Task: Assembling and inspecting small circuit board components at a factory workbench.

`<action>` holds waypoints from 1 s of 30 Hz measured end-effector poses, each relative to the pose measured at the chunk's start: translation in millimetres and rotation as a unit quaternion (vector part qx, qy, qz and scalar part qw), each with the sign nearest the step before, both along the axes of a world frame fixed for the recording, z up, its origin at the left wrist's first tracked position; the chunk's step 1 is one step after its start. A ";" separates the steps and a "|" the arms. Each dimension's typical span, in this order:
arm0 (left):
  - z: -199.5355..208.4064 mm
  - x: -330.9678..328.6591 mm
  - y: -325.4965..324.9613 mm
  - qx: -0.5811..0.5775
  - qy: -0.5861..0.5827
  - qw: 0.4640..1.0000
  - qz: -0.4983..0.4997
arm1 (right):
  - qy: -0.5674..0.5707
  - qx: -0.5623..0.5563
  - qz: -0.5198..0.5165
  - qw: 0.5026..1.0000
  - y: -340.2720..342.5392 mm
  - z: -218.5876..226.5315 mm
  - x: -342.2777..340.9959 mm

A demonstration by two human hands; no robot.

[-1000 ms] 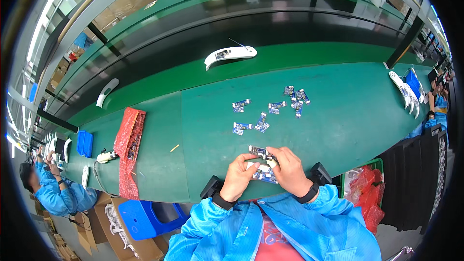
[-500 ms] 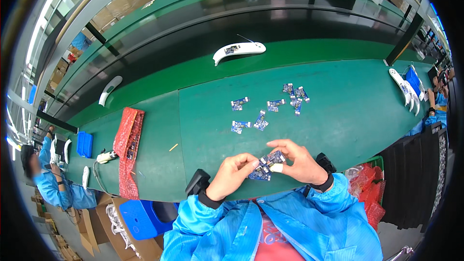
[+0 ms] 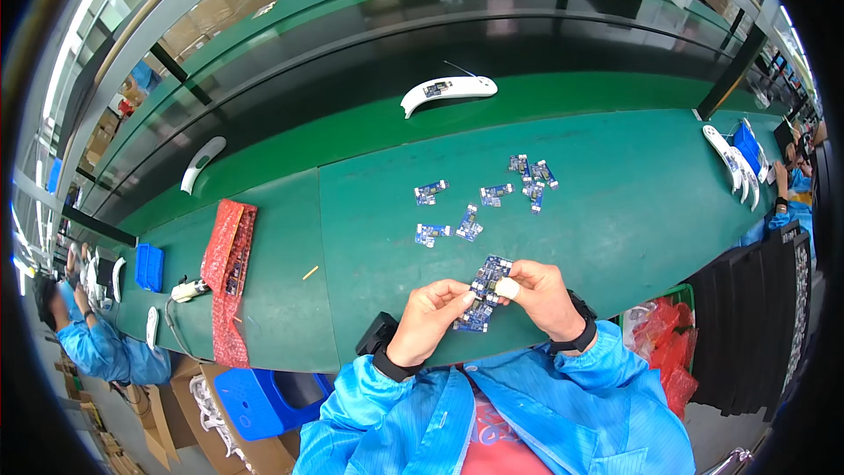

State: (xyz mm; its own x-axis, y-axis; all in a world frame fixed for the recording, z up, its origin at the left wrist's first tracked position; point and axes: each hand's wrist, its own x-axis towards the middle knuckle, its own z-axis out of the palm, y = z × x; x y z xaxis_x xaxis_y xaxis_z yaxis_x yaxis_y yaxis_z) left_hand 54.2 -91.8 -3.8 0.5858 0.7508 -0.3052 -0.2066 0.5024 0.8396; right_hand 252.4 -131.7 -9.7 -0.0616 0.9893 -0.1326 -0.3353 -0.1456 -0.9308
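Note:
Blue circuit boards [image 3: 489, 276], joined or stacked in a small panel, are held in front of me between both hands. My left hand [image 3: 431, 320] pinches the lower left edge with thumb and fingers. My right hand [image 3: 547, 299], a white covering on its thumb, grips the upper right side. Whether the panel is one piece or several, I cannot tell. Beyond my hands several loose blue boards lie on the green table, one board [image 3: 432, 235] nearest on the left and a cluster [image 3: 533, 183] farther right.
A red bubble-wrap bag [image 3: 230, 281] with boards inside lies left, beside a white cabled tool [image 3: 188, 290] and blue bin [image 3: 149, 267]. A white curved housing [image 3: 450, 88] rests on the far green strip [image 3: 369, 136]. More housings [image 3: 733, 165] lie right. Co-workers sit at both ends.
The held boards have turned more upright, and my right fingers have closed in on them. The white housing on the far strip has shifted right. The left co-worker's arms have moved.

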 end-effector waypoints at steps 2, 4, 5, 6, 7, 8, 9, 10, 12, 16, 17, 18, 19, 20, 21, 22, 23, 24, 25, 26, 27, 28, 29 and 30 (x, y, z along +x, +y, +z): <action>5.6 3.3 3.8 0.042 0.046 0.998 0.023 | -0.068 -0.001 -0.007 0.998 4.0 5.9 3.2; 8.7 3.5 8.2 0.084 0.094 0.991 0.047 | -0.199 0.055 -0.087 0.975 11.4 10.1 7.0; 9.9 1.7 10.9 0.068 0.078 0.993 0.060 | -0.229 0.053 -0.098 0.967 16.3 9.6 12.6; 10.7 0.4 13.2 0.053 0.062 0.994 0.074 | -0.318 0.074 -0.089 0.941 23.5 6.6 23.2; 9.0 -1.6 14.3 0.054 0.063 0.994 0.074 | -0.404 0.093 -0.081 0.906 31.0 3.6 34.6; 4.1 -3.1 15.2 0.049 0.060 0.994 0.072 | -0.428 0.095 -0.065 0.897 38.3 2.6 44.6; 0.7 -4.1 16.0 0.044 0.057 0.995 0.070 | -0.465 0.088 -0.039 0.880 44.5 -0.7 54.7; -0.6 -3.9 16.3 0.044 0.056 0.995 0.069 | -0.476 0.095 -0.026 0.874 50.7 -3.6 62.4; -2.1 -3.1 17.0 0.029 0.038 0.997 0.058 | -0.488 0.101 -0.014 0.867 50.9 -4.5 65.2; 2.2 -0.3 16.2 0.020 0.048 0.997 0.052 | -0.605 0.215 -0.126 0.757 38.4 28.6 30.1; 1.5 0.9 15.1 0.015 0.039 0.999 0.033 | -0.526 0.221 -0.062 0.819 32.9 29.3 22.8; 0.8 1.9 13.6 0.010 0.029 0.999 0.014 | -0.437 0.185 0.005 0.880 28.7 28.1 14.7; 0.7 3.1 12.3 0.009 0.030 0.999 0.012 | -0.340 0.147 0.072 0.926 25.5 26.9 8.7; 1.0 4.1 10.5 -0.007 0.019 1.000 -0.003 | -0.327 0.134 0.117 0.928 24.2 21.5 5.8; 0.9 4.2 8.9 -0.023 0.009 1.000 -0.019 | -0.327 0.133 0.116 0.928 21.8 17.3 5.7; 0.4 2.2 7.5 -0.052 -0.012 0.998 -0.033 | -0.308 0.122 0.127 0.935 19.5 13.5 6.1; 0.3 2.0 6.4 -0.053 -0.011 0.998 -0.032 | -0.290 0.110 0.137 0.941 17.6 11.3 5.9; 0.2 2.3 5.2 -0.114 -0.069 0.990 -0.045 | -0.262 0.123 0.129 0.948 16.0 11.3 5.0; 0.3 3.5 3.9 -0.173 -0.128 0.975 -0.059 | -0.262 0.122 0.129 0.949 14.2 9.9 4.9; -0.9 4.3 3.0 -0.186 -0.150 0.969 -0.063 | -0.225 0.142 0.113 0.957 12.4 7.5 5.0; -0.3 3.3 3.8 -0.188 -0.150 0.969 -0.064 | -0.188 0.160 0.097 0.964 10.4 6.2 5.7; 0.9 0.3 6.6 -0.144 -0.108 0.983 -0.047 | -0.242 0.163 0.069 0.954 6.9 10.5 10.3; 1.6 -5.7 10.9 -0.100 -0.064 0.992 -0.030 | -0.295 0.165 0.042 0.940 2.2 18.3 16.7; 1.5 -13.6 19.1 0.002 0.006 1.000 0.008 | -0.380 0.168 0.006 0.910 -5.5 29.4 27.2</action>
